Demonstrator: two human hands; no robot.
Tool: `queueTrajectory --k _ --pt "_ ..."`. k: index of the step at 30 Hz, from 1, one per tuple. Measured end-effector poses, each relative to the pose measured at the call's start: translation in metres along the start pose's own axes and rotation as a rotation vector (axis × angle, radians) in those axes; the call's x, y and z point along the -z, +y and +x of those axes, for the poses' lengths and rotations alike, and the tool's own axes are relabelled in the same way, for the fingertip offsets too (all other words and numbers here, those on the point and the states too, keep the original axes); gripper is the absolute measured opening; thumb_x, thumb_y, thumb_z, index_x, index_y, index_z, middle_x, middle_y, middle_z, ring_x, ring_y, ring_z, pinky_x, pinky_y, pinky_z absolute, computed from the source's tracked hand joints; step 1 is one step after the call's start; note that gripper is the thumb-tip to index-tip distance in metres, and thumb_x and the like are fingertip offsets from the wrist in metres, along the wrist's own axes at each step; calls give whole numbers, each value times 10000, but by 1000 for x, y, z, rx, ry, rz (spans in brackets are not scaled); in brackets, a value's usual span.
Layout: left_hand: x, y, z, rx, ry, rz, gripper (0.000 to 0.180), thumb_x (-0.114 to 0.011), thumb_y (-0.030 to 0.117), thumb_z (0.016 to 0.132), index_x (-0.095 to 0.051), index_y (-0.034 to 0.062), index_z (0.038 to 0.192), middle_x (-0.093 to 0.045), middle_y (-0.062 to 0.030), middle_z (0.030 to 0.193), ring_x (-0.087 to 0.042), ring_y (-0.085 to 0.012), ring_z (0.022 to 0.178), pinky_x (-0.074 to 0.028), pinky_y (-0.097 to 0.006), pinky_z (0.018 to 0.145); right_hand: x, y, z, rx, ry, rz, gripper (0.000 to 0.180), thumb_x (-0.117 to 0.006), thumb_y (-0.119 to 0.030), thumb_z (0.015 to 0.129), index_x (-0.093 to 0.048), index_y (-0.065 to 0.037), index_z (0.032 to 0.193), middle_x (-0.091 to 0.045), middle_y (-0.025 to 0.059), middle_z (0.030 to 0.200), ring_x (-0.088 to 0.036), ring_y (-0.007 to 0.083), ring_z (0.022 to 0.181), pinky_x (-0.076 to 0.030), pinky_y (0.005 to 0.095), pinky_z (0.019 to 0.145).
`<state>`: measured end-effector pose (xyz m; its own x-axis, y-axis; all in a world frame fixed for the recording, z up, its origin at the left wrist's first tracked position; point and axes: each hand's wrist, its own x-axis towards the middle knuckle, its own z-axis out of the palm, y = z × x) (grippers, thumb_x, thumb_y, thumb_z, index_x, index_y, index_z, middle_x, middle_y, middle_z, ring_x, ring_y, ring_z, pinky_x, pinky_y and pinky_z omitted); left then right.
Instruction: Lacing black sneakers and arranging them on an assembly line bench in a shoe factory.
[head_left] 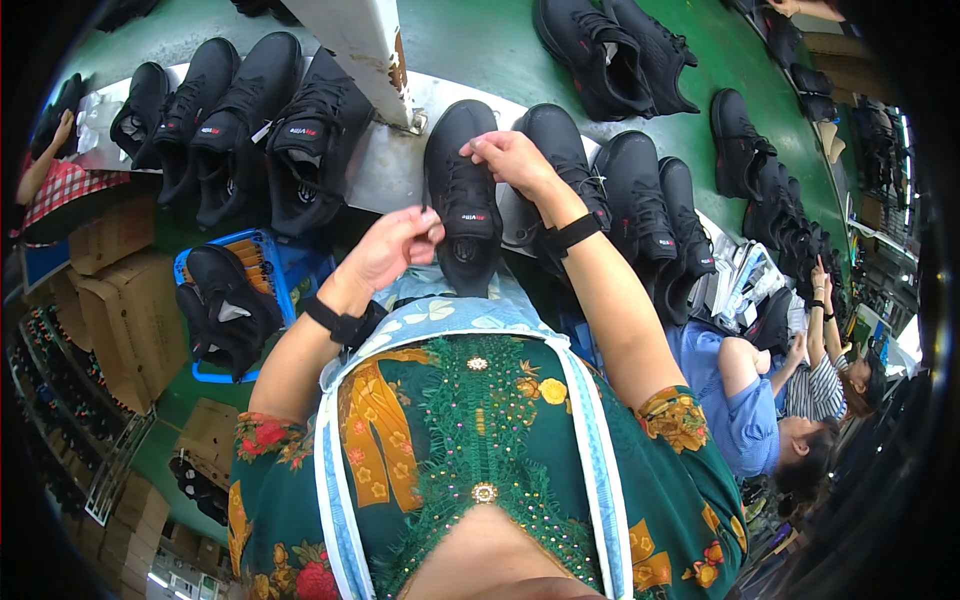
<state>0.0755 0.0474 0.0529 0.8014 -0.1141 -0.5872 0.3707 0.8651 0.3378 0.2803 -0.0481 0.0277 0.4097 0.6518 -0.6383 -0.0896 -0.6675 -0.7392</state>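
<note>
A black lace-up shoe (463,190) stands in front of me at the table's near edge, its toe pointing away and its heel toward my apron. My right hand (515,165) reaches over the upper lacing, its thumb and finger pinched on the black shoelace (466,178). Beside the collar, on the shoe's left, my left hand (395,245) is closed in a pinch; what its fingertips hold is too small to make out. Another black shoe (562,150) stands just right of this one, under my right wrist.
More black shoes (245,115) line the table to the left, others (640,195) to the right. A white post (365,60) rises beyond my left hand. Black shoes (228,300) rest on a blue crate (290,270) at lower left. Co-workers (740,390) sit to the right.
</note>
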Motion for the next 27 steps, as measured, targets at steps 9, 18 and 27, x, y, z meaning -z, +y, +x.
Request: queueTrajectory --k 9,18,27 --pt "13 5 -13 -291 111 199 111 -520 140 886 -544 37 917 -537 -4 786 -364 -22 566 -308 -176 515 -21 -19 4 347 11 -190 263 -499 -238 866 -673 -47 823 -645 74 741 -594 155 676 -467 272 647" --pt "21 -4 -6 -301 202 54 123 -513 169 898 -521 55 853 -520 0 756 -358 -23 544 -279 -169 463 -16 -32 -6 216 -590 33 264 -619 -302 834 -640 -51 911 -599 -12 822 -529 78 787 -423 221 747" --pt "21 4 -7 -234 132 408 148 -541 199 890 -515 76 813 -514 25 713 -339 -15 517 -268 -164 447 -13 -39 1 202 -686 -295 251 -619 -286 831 -652 -49 906 -497 -1 866 -493 112 845 -383 255 764"
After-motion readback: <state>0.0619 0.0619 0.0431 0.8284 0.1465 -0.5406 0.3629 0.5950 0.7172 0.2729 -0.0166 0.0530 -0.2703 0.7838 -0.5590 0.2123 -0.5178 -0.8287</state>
